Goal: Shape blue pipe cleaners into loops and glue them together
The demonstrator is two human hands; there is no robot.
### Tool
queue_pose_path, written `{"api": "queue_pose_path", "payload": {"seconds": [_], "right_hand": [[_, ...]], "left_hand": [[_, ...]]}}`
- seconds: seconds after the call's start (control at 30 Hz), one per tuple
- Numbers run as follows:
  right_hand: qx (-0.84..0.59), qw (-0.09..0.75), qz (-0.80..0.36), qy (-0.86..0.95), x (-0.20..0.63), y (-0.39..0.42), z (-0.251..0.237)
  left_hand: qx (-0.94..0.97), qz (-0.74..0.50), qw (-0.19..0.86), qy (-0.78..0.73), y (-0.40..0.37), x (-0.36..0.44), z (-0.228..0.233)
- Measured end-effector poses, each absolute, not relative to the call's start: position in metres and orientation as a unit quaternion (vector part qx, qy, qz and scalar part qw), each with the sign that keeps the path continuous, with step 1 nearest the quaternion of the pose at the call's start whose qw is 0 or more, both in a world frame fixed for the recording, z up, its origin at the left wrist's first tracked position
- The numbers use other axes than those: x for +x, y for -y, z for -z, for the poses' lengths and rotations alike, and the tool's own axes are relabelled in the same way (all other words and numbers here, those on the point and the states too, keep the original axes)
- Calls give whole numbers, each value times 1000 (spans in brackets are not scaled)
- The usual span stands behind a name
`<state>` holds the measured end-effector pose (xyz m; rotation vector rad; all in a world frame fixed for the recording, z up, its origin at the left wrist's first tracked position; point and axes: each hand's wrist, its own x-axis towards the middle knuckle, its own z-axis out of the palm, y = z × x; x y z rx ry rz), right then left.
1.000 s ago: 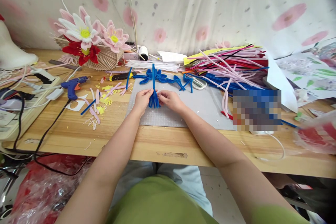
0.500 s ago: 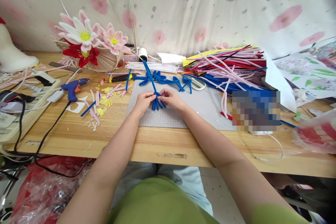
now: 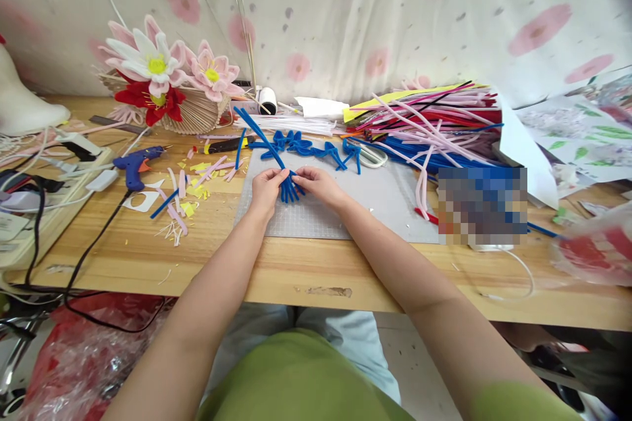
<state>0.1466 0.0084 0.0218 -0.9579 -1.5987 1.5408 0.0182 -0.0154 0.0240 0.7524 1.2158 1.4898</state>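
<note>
The left hand [image 3: 265, 188] and the right hand [image 3: 318, 184] meet over the grey cutting mat [image 3: 375, 200], fingers pinched closed on a small bundle of blue pipe cleaners [image 3: 288, 189]. The pinch sits where the stems cross; short ends fan out toward the person below the fingers, and one long stem slants up and away to the left, over the mat's far edge.

The bundle looks very light and fuzzy, with a wire core that should bend easily and keep whatever shape it is given, so it seems best held right at the crossing point, where the stems are gathered; gripped at the loose ends it would likely flex or splay.

Just beyond the hands lie finished blue twisted loops [image 3: 301, 145] along the mat's far edge. To the right is a large heap of pipe cleaners [image 3: 434, 125] in pink, red, blue and yellow. To the left, on the wooden desk [image 3: 296, 270], are pink and yellow offcuts [image 3: 195, 184] and a blue glue gun [image 3: 135, 164] with its black cord. Farther back stands a fan decorated with pink, white and red flowers [image 3: 162, 79].
</note>
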Motion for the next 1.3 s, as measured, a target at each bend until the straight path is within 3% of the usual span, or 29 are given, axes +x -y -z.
{"api": "queue_pose_path", "payload": {"seconds": [0.4,0.67,0.87,1.13,1.3], "right_hand": [[-375,354,-608,604,127,4,-13],[-352,351,-708,502,124,3,-17],[-335,373,-735,456,118,5,-17],[-344,370,-760,408,123,3,-22],[-431,350,-706,440,121,4,-29]], "left_hand": [[287,-683,454,-494,10,17,-23],[251,-669,521,-468,4,17,-24],[279,-698,467,-466,-2,21,-25],[302,-593,534,-522,-10,26,-36],[233,-549,563,-572,-30,21,-43]]}}
